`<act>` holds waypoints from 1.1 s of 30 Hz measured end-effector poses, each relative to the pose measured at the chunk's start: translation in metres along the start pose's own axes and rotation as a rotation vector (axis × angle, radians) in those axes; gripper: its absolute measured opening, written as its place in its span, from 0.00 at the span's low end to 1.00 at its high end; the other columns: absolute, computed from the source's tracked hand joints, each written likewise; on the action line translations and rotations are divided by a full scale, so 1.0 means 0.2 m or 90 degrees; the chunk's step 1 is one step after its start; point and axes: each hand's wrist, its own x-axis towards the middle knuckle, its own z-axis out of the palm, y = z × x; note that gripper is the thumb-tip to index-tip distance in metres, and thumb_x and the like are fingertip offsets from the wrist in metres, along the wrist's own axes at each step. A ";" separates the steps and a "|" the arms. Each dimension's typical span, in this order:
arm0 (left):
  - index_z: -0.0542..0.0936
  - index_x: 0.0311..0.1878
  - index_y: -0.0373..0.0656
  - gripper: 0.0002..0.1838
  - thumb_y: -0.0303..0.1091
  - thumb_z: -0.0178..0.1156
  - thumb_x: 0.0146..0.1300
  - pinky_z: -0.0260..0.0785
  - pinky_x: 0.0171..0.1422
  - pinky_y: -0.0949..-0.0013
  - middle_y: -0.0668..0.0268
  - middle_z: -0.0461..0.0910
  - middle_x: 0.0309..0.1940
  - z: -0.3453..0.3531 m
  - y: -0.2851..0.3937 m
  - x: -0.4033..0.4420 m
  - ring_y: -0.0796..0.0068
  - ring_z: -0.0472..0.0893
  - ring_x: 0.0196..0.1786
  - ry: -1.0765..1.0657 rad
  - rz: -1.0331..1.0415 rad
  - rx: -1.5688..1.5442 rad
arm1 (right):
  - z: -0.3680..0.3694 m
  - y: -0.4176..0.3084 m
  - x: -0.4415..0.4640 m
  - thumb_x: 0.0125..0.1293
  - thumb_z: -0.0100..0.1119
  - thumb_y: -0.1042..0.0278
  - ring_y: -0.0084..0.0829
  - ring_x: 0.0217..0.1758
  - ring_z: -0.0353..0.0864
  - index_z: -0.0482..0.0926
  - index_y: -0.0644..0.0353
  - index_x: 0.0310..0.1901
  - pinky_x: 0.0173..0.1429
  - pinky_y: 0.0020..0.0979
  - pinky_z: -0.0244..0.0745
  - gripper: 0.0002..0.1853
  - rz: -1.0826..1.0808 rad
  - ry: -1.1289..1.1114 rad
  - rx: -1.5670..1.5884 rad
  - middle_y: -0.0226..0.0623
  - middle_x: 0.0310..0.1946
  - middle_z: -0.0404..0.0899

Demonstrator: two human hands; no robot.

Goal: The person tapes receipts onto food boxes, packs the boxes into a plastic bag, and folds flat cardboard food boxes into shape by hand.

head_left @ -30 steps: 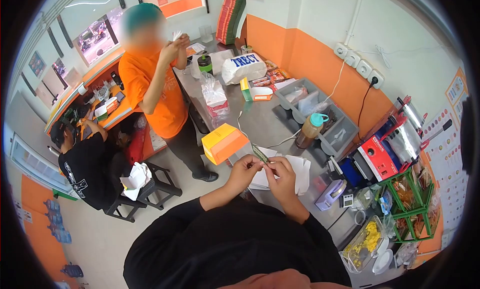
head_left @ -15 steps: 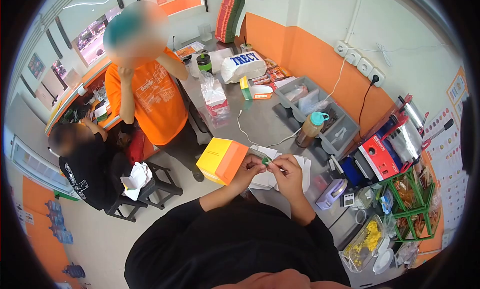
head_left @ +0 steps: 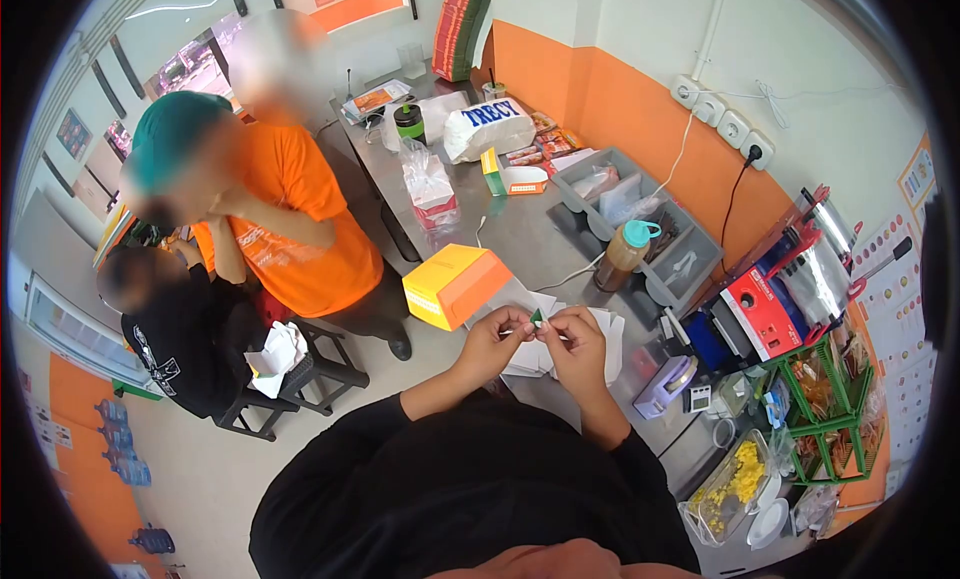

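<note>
My left hand (head_left: 490, 344) and my right hand (head_left: 577, 347) meet at the fingertips in front of my body. Both pinch a small green-and-white folded piece (head_left: 537, 317), perhaps paper or a wrapper; its kind is too small to tell. White sheets or flat cartons (head_left: 605, 329) lie on the table under and behind my hands. Just beyond my left hand stands a yellow and orange carton box (head_left: 458, 284), near the table's edge and apart from my fingers.
On the steel table (head_left: 510, 229) are a bottle with a turquoise lid (head_left: 627, 254), a grey divided tray (head_left: 690, 264), a white pack (head_left: 488, 129) and a tape dispenser (head_left: 665, 387). A red sealing machine (head_left: 765, 309) stands right. Two people (head_left: 300, 214) are at left, one seated.
The carton box now sits farther up and clear of my left hand. My fingers have shifted slightly around the small piece. The person in orange has leaned down and left.
</note>
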 end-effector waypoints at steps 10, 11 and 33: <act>0.74 0.49 0.40 0.08 0.25 0.58 0.69 0.74 0.50 0.76 0.69 0.79 0.40 -0.02 -0.05 0.03 0.82 0.79 0.43 -0.029 -0.012 -0.155 | -0.05 -0.01 0.00 0.63 0.63 0.82 0.21 0.37 0.79 0.80 0.69 0.34 0.37 0.20 0.79 0.01 -0.028 -0.062 -0.104 0.33 0.37 0.76; 0.74 0.49 0.40 0.08 0.25 0.58 0.68 0.75 0.49 0.76 0.69 0.79 0.40 -0.02 -0.04 0.03 0.82 0.79 0.43 -0.038 -0.031 -0.152 | -0.05 0.03 -0.01 0.62 0.64 0.80 0.21 0.36 0.80 0.81 0.67 0.34 0.36 0.21 0.80 0.02 0.021 -0.033 -0.004 0.34 0.36 0.77; 0.75 0.52 0.39 0.11 0.34 0.54 0.73 0.76 0.51 0.77 0.66 0.79 0.45 -0.05 -0.05 0.11 0.80 0.79 0.46 -0.052 -0.269 -0.561 | -0.25 -0.01 0.05 0.53 0.72 0.67 0.43 0.57 0.77 0.78 0.60 0.53 0.65 0.40 0.68 0.24 -0.199 -0.083 -0.299 0.39 0.52 0.80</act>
